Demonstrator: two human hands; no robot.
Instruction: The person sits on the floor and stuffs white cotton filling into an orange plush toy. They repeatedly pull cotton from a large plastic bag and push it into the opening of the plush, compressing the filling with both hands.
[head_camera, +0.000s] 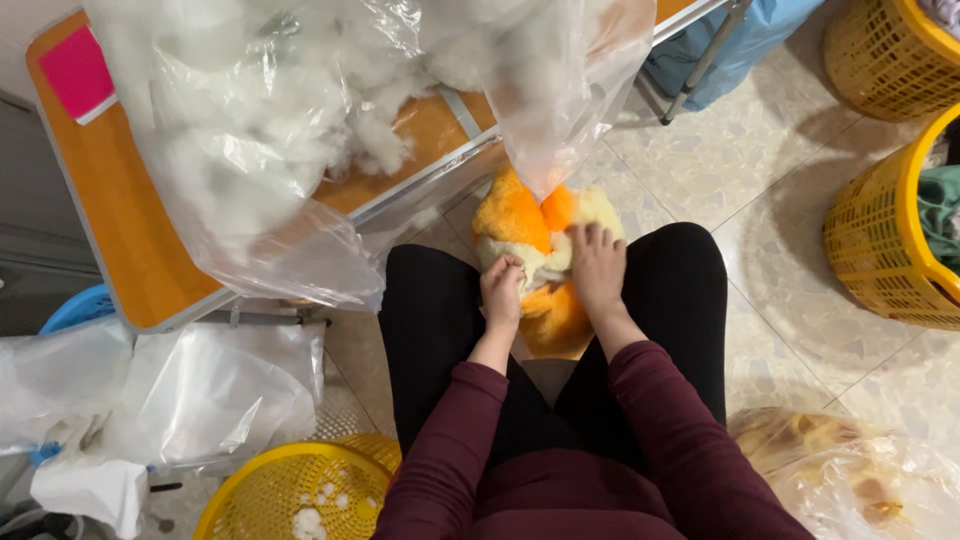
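Orange and cream plush made up the toy (535, 250), which sat wedged between the person's knees, its long axis running from 12 o'clock, under the hanging corner of the bag (330, 120) of white stuffing, down to 6 o'clock toward the lap. Both hands were on it. The left hand (501, 291) lay at about 9 o'clock of the toy's middle, its fingers curled together and pinched on a cream fold of the fabric. The right hand (597, 266) lay at about 3 o'clock, a little farther up the toy, fingers bent and pressing down on the cream patch; whether it gripped or only pressed I could not tell. The two hands were near each other but apart. The bag rested on the orange tabletop (120, 230) at 10 o'clock, its corner dangling just above the toy's top.
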